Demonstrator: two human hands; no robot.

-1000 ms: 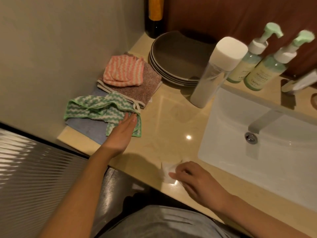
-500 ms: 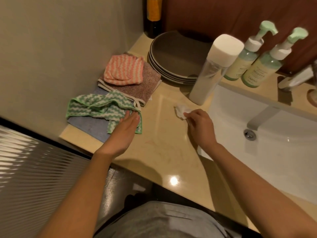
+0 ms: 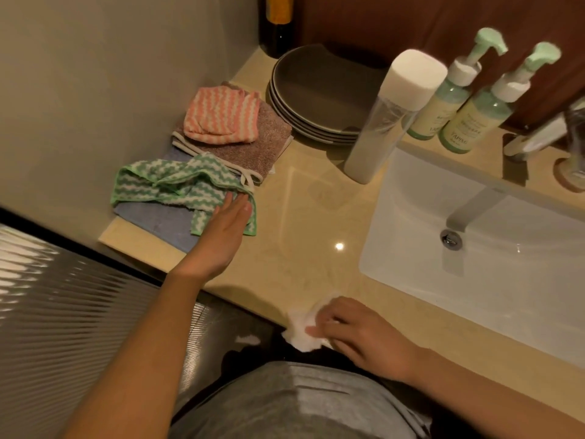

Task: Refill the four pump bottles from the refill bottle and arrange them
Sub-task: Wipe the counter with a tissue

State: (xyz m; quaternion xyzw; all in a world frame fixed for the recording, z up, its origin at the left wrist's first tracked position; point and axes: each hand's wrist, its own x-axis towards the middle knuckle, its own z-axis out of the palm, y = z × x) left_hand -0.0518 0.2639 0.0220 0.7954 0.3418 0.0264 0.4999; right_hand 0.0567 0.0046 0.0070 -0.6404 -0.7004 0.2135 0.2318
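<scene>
A tall refill bottle [image 3: 384, 122] with a white cap stands on the beige counter [image 3: 304, 217] left of the sink. Two green pump bottles [image 3: 443, 99] [image 3: 481, 115] stand side by side behind it at the back. My left hand [image 3: 221, 236] lies flat, fingers straight, on the edge of the green-and-white cloth [image 3: 177, 185]. My right hand [image 3: 357, 334] holds a crumpled white tissue [image 3: 300, 331] against the counter's front edge.
A white sink [image 3: 474, 248] with a drain fills the right side. A stack of grey plates [image 3: 316, 99] sits at the back, beside a dark bottle [image 3: 278, 23]. Pink, brown and blue cloths [image 3: 221, 118] lie folded at the left by the wall.
My right hand has swept the tissue from near the refill bottle's base back to the counter's front edge. My left hand has stayed on the green cloth.
</scene>
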